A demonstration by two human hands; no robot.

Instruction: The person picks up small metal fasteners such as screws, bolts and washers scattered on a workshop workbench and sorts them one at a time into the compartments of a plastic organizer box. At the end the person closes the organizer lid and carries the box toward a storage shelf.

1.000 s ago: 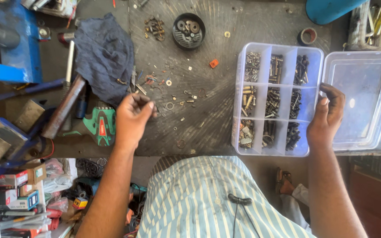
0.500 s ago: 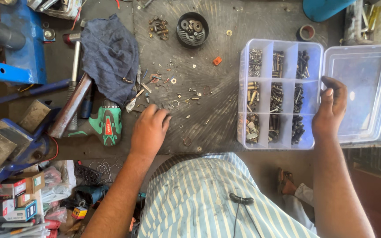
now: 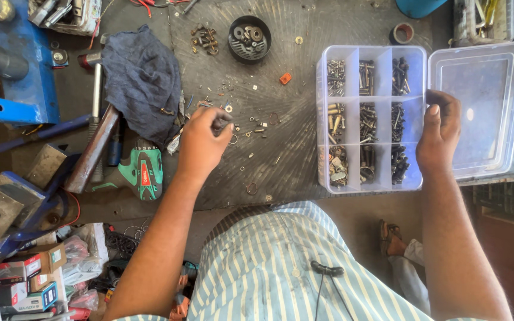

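Note:
My left hand (image 3: 202, 144) rests on the dark workbench (image 3: 292, 172) among scattered small screws and washers (image 3: 251, 128), its fingertips pinched together over them; whether a piece is between the fingers I cannot make out. My right hand (image 3: 438, 134) grips the right edge of a clear plastic organiser box (image 3: 370, 119) at the hinge. The box has several compartments filled with screws and bolts. Its lid (image 3: 477, 107) lies open to the right.
A dark blue rag (image 3: 141, 80) and a hammer (image 3: 93, 145) lie left of my left hand. A green power drill (image 3: 141, 172) sits at the bench's front edge. A round black dish of washers (image 3: 249, 38) stands at the back. Blue metal machinery (image 3: 13, 71) is at left.
My left hand has moved right and forward along the bench into the scattered screws. The right hand has stayed on the box edge.

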